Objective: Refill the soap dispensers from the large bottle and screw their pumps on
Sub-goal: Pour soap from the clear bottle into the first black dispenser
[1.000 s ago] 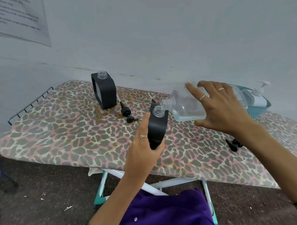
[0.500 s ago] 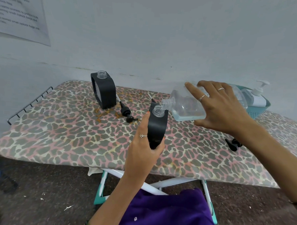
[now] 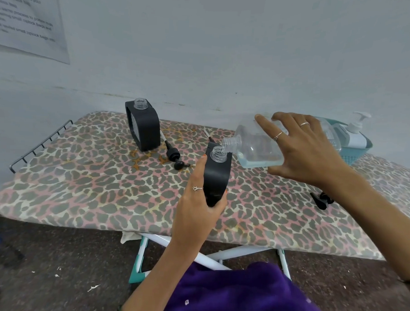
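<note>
Right hand (image 3: 310,150) round tipped large bottle (image 3: 258,146) — pale blue soap low inside

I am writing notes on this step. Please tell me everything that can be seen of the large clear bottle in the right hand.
The large bottle is clear plastic with a threaded neck and no cap. It lies tipped almost on its side, mouth to the left, just over the open neck of the black dispenser held by the left hand. A little pale blue liquid pools along its lower side. The right hand grips it from above, fingers spread over the body. It is held above the board, not resting on it.
</note>
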